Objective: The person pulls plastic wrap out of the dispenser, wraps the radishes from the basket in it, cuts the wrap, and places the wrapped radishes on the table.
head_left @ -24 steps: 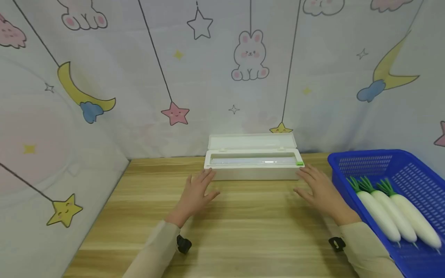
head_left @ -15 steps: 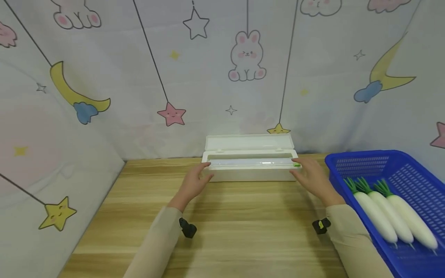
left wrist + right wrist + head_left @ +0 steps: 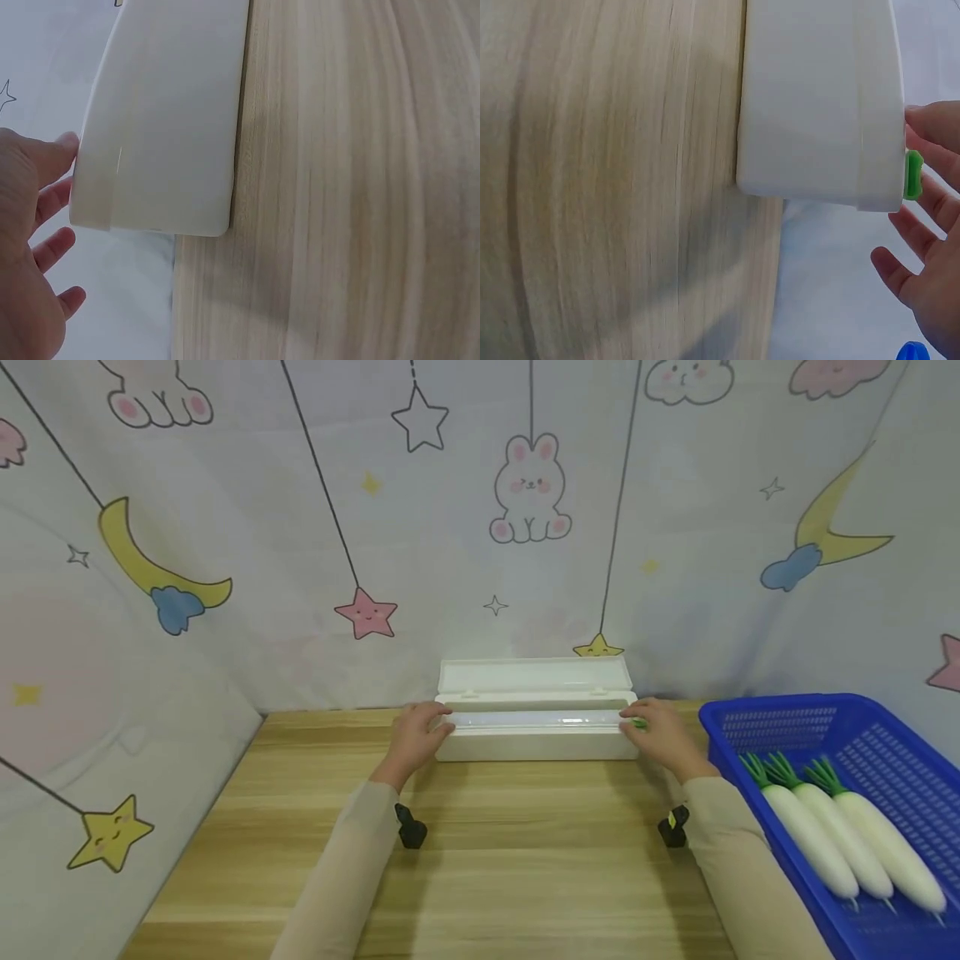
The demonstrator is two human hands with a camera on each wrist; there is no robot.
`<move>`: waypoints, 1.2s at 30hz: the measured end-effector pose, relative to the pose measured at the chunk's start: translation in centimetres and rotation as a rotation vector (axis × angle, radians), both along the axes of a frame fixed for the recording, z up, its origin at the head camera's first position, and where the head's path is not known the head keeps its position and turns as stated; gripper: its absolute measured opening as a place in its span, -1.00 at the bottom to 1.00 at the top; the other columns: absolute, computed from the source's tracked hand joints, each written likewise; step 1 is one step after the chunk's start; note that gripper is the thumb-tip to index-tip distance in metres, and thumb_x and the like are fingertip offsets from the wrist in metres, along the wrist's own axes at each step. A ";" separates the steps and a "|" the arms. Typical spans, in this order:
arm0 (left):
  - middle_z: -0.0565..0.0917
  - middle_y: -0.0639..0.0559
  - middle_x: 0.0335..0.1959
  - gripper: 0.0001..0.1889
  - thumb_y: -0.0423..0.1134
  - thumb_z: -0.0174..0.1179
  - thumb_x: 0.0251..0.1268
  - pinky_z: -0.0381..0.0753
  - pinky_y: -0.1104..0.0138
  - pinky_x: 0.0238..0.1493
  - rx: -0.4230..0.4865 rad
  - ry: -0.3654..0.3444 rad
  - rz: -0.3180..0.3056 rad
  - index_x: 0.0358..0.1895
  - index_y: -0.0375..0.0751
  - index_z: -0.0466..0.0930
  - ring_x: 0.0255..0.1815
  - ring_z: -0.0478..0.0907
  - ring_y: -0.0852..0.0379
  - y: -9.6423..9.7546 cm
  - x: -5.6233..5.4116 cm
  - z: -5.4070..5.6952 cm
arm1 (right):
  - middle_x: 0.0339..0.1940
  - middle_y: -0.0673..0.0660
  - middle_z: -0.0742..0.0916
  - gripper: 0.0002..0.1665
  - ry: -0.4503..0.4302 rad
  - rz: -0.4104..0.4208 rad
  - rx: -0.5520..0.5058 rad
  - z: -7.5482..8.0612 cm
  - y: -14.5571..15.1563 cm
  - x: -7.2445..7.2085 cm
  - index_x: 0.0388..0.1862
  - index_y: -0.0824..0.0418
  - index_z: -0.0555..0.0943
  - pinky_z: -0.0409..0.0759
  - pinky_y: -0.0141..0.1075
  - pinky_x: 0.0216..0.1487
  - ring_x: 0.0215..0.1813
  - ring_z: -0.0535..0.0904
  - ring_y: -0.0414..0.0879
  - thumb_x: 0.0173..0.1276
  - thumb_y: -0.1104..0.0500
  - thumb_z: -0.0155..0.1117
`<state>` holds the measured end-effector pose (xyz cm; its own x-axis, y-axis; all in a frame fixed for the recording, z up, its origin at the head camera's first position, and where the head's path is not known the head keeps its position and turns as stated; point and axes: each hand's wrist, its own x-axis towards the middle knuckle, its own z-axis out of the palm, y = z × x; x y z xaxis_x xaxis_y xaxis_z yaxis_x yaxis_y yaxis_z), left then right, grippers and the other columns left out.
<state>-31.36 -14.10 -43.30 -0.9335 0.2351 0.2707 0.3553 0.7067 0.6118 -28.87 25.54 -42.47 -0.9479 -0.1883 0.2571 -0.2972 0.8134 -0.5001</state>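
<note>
A long white plastic wrap dispenser [image 3: 536, 747] stands at the back of the table, its lid [image 3: 534, 676] raised. A pale shiny roll [image 3: 536, 719] lies in its slot. My left hand [image 3: 412, 739] is at the left end, thumb and index finger at the top rim. My right hand [image 3: 662, 735] is likewise at the right end, beside a small green slider [image 3: 913, 175]. Both wrist views show the other fingers spread loosely beyond the dispenser [image 3: 161, 112]. Whether either hand pinches film is hidden.
On the right stands a blue plastic basket [image 3: 772, 703] with three white radishes [image 3: 847, 839], green stalks attached. The wood-grain table [image 3: 536, 860] meets a patterned cloth backdrop [image 3: 450, 543] just behind the dispenser.
Both hands have moved from beside the front corners up to the top rim at the dispenser's ends, with thumbs brought closer to the index fingers. The view has shifted slightly.
</note>
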 end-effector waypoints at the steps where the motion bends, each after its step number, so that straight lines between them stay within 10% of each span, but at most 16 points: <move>1: 0.54 -0.18 0.21 -0.69 -0.21 0.19 0.34 0.17 -0.16 0.25 -0.015 0.003 -0.003 0.06 -0.28 0.61 0.27 0.29 -0.19 0.0 -0.1 0.0 | 0.09 0.45 0.56 -0.66 -0.004 0.003 -0.001 0.0 0.0 -0.1 -0.02 0.46 0.62 0.25 0.21 0.25 0.21 0.35 0.37 0.35 0.22 0.19; 15: 0.26 -0.22 0.42 -0.76 -0.19 0.14 0.36 -0.13 -0.34 0.33 0.042 -0.220 -0.007 -0.17 -0.31 0.70 0.44 0.01 -0.33 0.2 -0.9 1.4 | 0.08 0.44 0.55 -0.73 -0.032 0.001 0.057 0.4 -0.1 -0.9 -0.19 0.45 0.67 0.25 0.19 0.23 0.18 0.33 0.36 0.38 0.23 0.18; 36: 0.57 -0.13 0.07 -0.82 -0.29 0.15 0.36 0.23 -0.09 0.21 0.055 -0.039 0.082 -0.28 -0.35 0.67 0.20 0.31 -0.17 1.2 -1.4 0.0 | 0.04 0.40 0.60 -0.74 -0.034 0.001 0.019 0.0 -0.4 -1.6 -0.23 0.38 0.65 0.25 0.22 0.20 0.18 0.34 0.36 0.43 0.19 0.13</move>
